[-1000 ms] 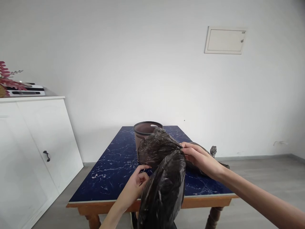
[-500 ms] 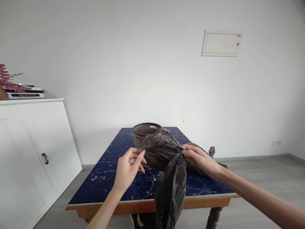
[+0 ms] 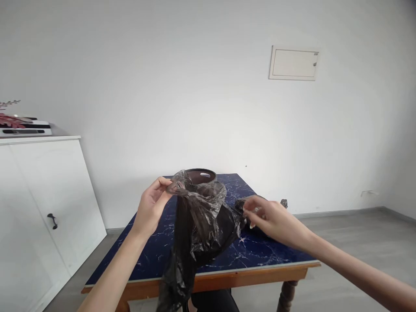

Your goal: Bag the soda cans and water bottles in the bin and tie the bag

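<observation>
A thin black plastic garbage bag (image 3: 208,221) hangs crumpled over the near part of the table, its lower end drooping past the front edge. My left hand (image 3: 152,206) pinches its upper left rim between thumb and fingers. At its right side, my right hand (image 3: 264,216) has curled fingers closed at the bag's edge; the contact is partly hidden. Behind the bag stands a brown trash can (image 3: 211,174) with a dark rim and a handle slot, its lower part covered from view. A dark bundled bag (image 3: 284,203) lies behind my right hand, mostly hidden.
The table (image 3: 269,253) has a blue marble-patterned top and a wooden edge. To the left is a white cabinet (image 3: 55,182) bearing a white-and-black object (image 3: 29,128) and pink flowers (image 3: 13,121). A panel (image 3: 294,64) is set in the wall behind.
My left hand has moved left and up with the bag's rim. The bag is spread wider between my hands, and its hanging end has swung left. My right hand has moved slightly.
</observation>
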`<control>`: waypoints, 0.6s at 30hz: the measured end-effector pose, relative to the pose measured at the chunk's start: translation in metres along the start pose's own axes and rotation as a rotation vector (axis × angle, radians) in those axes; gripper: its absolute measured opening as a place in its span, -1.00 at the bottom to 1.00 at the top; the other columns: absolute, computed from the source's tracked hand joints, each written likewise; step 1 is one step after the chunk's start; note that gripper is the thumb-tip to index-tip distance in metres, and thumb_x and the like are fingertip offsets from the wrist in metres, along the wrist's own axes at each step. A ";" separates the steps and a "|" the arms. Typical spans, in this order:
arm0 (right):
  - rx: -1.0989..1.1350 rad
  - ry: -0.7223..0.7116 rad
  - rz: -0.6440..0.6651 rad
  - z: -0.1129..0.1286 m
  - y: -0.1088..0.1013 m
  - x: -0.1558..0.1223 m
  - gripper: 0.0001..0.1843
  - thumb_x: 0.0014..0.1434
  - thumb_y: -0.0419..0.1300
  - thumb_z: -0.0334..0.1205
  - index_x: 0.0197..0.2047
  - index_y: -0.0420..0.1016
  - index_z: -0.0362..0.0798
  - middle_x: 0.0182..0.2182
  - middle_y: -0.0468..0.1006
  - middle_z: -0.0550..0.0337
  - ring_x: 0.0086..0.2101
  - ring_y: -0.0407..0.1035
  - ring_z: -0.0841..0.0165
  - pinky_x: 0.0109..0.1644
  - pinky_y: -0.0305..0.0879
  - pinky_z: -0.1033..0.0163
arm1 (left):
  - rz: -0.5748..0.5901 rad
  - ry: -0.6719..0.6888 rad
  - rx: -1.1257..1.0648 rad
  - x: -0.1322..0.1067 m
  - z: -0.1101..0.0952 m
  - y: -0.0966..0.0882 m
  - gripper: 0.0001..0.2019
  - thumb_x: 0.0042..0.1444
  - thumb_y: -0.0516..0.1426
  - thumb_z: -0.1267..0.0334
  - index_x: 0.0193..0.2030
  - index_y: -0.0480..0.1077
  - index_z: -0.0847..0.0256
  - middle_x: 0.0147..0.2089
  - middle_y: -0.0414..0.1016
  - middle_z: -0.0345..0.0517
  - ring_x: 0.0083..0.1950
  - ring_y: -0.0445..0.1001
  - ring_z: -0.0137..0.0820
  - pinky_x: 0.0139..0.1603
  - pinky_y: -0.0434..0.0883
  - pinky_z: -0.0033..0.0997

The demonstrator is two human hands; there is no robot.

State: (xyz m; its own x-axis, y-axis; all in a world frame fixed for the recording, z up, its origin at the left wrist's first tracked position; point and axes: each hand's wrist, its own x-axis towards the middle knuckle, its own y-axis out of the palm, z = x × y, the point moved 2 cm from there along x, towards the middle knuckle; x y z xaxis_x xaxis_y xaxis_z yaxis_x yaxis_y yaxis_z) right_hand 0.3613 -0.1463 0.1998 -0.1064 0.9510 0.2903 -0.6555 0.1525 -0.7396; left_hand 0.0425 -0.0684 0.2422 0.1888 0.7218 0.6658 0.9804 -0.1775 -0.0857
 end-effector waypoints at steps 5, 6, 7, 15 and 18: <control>0.314 -0.193 -0.265 0.033 -0.019 0.007 -0.67 0.45 0.14 0.09 0.12 0.48 0.10 0.12 0.62 0.01 0.06 0.51 0.13 -0.06 0.46 0.09 | 0.223 -0.021 -0.079 -0.006 -0.004 -0.001 -0.63 0.32 0.30 -0.07 -0.31 0.35 0.14 -0.38 0.40 -0.21 -0.36 0.34 -0.39 -0.32 0.30 -0.42; 0.330 -0.268 -0.283 0.042 -0.021 0.006 -0.69 0.47 0.13 0.05 0.14 0.49 0.11 0.19 0.58 0.02 0.13 0.47 0.14 0.03 0.45 0.08 | 0.265 -0.031 -0.086 -0.007 -0.004 0.000 -0.63 0.32 0.29 -0.07 -0.31 0.34 0.14 -0.38 0.39 -0.21 -0.38 0.32 -0.41 -0.34 0.28 -0.43; 0.338 -0.338 -0.273 0.052 -0.022 0.004 -0.71 0.50 0.10 0.00 0.15 0.50 0.12 0.20 0.57 0.04 0.16 0.45 0.15 0.11 0.42 0.07 | 0.305 -0.041 -0.100 -0.008 -0.005 0.001 -0.63 0.32 0.30 -0.06 -0.30 0.33 0.14 -0.38 0.40 -0.21 -0.38 0.32 -0.41 -0.34 0.28 -0.44; 0.248 -0.534 0.439 0.104 0.018 -0.009 -0.68 0.52 0.00 -0.19 0.14 0.55 0.03 -0.05 0.70 0.09 -0.09 0.58 0.24 0.00 0.44 0.18 | 0.536 -0.077 -0.272 -0.012 -0.020 0.016 -0.70 0.34 0.30 0.04 -0.25 0.36 0.16 -0.34 0.43 -0.20 -0.36 0.36 -0.45 -0.33 0.29 -0.47; 0.181 -0.533 0.655 0.094 0.057 -0.011 -0.82 0.33 0.24 -0.18 -0.30 0.63 0.02 -0.37 0.68 0.21 -0.40 0.50 0.31 -0.34 0.33 0.28 | 0.521 -0.052 -0.315 -0.013 -0.023 0.017 -0.71 0.34 0.30 0.05 -0.27 0.36 0.16 -0.37 0.40 -0.20 -0.36 0.35 -0.43 -0.34 0.27 -0.46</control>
State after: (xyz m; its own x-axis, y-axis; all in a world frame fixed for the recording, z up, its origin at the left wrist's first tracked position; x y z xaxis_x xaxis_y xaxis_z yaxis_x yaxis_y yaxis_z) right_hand 0.2546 -0.1733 0.2117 -0.8117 0.5718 0.1189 -0.4435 -0.4711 -0.7625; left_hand 0.0556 -0.0958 0.2489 0.6495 0.5173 0.5573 0.6960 -0.6996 -0.1618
